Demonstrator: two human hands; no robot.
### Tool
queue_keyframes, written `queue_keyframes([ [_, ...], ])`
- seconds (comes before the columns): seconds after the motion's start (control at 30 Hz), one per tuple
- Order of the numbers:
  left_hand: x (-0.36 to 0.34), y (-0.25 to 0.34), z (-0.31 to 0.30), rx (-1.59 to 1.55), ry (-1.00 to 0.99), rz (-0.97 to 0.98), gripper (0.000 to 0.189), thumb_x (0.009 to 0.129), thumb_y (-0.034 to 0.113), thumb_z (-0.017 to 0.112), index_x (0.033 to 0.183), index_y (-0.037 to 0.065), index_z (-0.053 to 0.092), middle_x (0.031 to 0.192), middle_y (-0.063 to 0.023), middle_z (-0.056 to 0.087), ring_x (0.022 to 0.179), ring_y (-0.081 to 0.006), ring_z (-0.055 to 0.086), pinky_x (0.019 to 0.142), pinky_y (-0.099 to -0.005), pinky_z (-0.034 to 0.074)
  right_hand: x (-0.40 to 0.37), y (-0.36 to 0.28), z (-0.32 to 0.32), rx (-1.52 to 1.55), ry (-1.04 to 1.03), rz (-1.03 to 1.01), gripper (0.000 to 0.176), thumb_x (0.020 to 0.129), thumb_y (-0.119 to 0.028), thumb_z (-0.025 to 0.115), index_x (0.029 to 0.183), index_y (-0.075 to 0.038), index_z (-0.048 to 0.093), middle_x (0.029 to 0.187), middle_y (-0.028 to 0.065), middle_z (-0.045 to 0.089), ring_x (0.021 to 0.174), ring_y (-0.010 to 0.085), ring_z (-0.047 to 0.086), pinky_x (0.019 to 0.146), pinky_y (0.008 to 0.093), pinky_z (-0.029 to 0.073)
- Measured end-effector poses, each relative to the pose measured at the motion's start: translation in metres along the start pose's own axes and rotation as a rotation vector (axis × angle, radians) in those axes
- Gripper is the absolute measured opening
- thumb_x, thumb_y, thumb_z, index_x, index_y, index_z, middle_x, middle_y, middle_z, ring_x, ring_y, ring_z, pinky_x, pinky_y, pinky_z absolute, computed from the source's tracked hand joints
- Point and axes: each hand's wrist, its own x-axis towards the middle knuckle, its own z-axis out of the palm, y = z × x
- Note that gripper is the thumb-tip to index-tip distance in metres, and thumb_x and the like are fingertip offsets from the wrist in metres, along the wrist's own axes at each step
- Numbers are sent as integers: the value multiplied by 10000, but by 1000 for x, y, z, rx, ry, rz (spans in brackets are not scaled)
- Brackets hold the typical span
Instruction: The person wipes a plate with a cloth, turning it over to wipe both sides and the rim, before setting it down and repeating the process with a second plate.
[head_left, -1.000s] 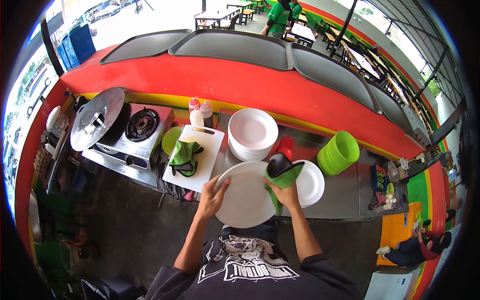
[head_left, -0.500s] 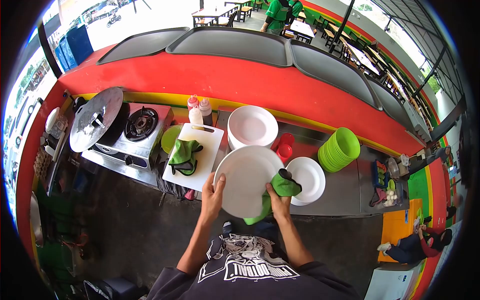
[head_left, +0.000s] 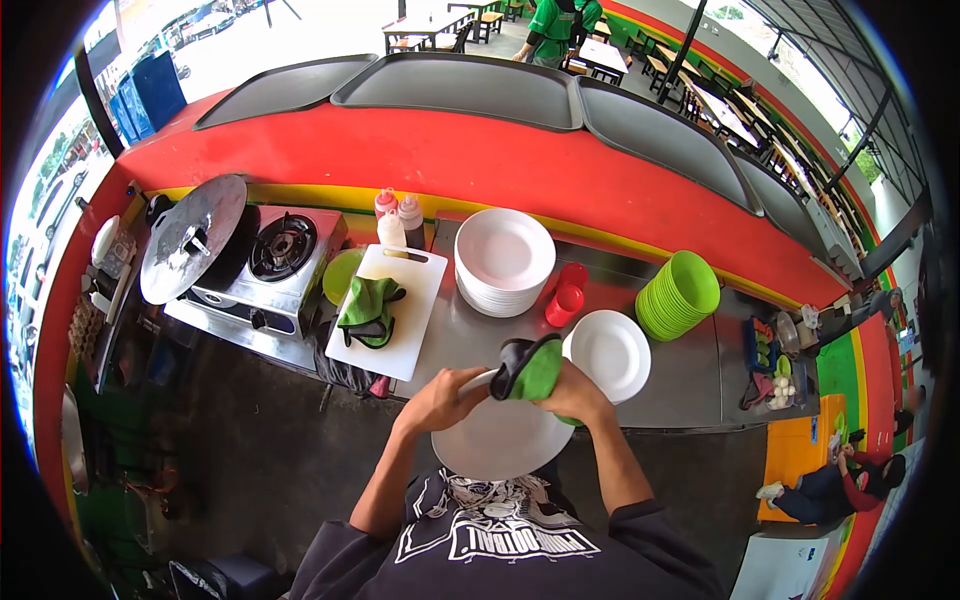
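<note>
My left hand [head_left: 443, 402] is closed on the rim of a white plate [head_left: 505, 445], which is tilted close to my shirt. In my right hand [head_left: 580, 393] is a green cloth [head_left: 542, 368] with a dark edge, bunched over the plate's upper rim. The fingers of that hand are partly hidden by the cloth. Just beyond the plate, a tall stack of white plates [head_left: 505, 250] stands on the metal counter [head_left: 470, 350]. A smaller stack of white plates [head_left: 608, 355] lies right of my right hand.
Left of the stacks, a white cutting board [head_left: 415, 325] carries another green cloth [head_left: 370, 310]. Red cups [head_left: 565, 305] and stacked green bowls [head_left: 680, 295] stand on the counter. A gas stove [head_left: 285, 255] and sauce bottles [head_left: 390, 230] are further left. A person [head_left: 840, 485] sits at right.
The plate has come down toward my body and tilted. My right hand has brought the cloth from the plate's right side to its upper rim. My left hand has shifted slightly right.
</note>
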Motion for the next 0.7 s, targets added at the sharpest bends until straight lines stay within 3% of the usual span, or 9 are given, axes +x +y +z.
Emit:
queue_keyframes([
  [0.07,4,4,-1,28,18,88,284,941,184,624,1156,-1,637,821,-192,681,703,-253,637,707,-362,502,2,-14,-6,53,76,-7,332,745,-123,738,1042,-20,631,941,142,685,878,323,648,815,401,510],
  [0.1,2,10,-5,6,14,-41,290,948,204,630,1148,-6,637,784,-145,675,679,-183,610,660,-323,484,4,-12,-4,99,182,-83,321,744,-122,752,1025,-19,635,910,131,683,860,313,644,809,391,509],
  [0.2,-5,1,-5,-109,189,-145,281,972,241,613,1095,-10,642,681,-72,586,635,-135,526,603,-305,431,6,8,4,154,408,-127,292,769,-98,758,1025,-14,647,926,132,687,863,284,655,805,386,508],
  [0.23,-5,-5,4,-257,353,-156,320,986,290,607,1065,-17,648,699,19,532,669,-65,446,581,-261,386,5,17,9,158,469,-110,283,782,-87,754,1034,-12,651,950,137,690,874,274,662,806,387,509],
  [0.37,1,-24,31,-512,786,-125,400,988,356,599,1077,-32,647,803,30,587,715,-64,496,623,-240,416,8,15,49,509,791,48,261,875,-195,747,995,14,648,912,89,676,847,197,627,770,357,494],
  [0.47,9,-21,57,-662,996,-139,418,993,359,588,1130,-34,630,875,-11,627,781,-79,543,689,-235,447,7,2,88,602,1011,150,295,891,-180,730,1062,32,615,989,97,657,912,199,601,856,350,460],
  [0.5,8,-25,64,-692,1006,-141,431,997,354,580,1188,-32,604,970,-47,643,860,-97,561,757,-243,461,6,6,97,613,1002,165,327,900,-162,718,1120,40,586,1059,108,636,969,204,585,887,351,446],
  [0.6,7,-25,66,-686,924,-183,417,1002,332,572,1213,-27,588,1016,-53,641,907,-105,565,798,-261,465,-2,1,92,662,980,165,355,903,-143,708,1174,35,565,1097,107,622,1002,206,578,900,352,445],
  [0.7,4,-36,47,-620,610,-215,390,1010,301,555,1229,-21,575,1024,-47,638,925,-108,570,809,-278,472,-3,27,91,753,955,144,366,899,-114,701,1201,26,548,1099,93,612,995,194,575,893,348,456],
])
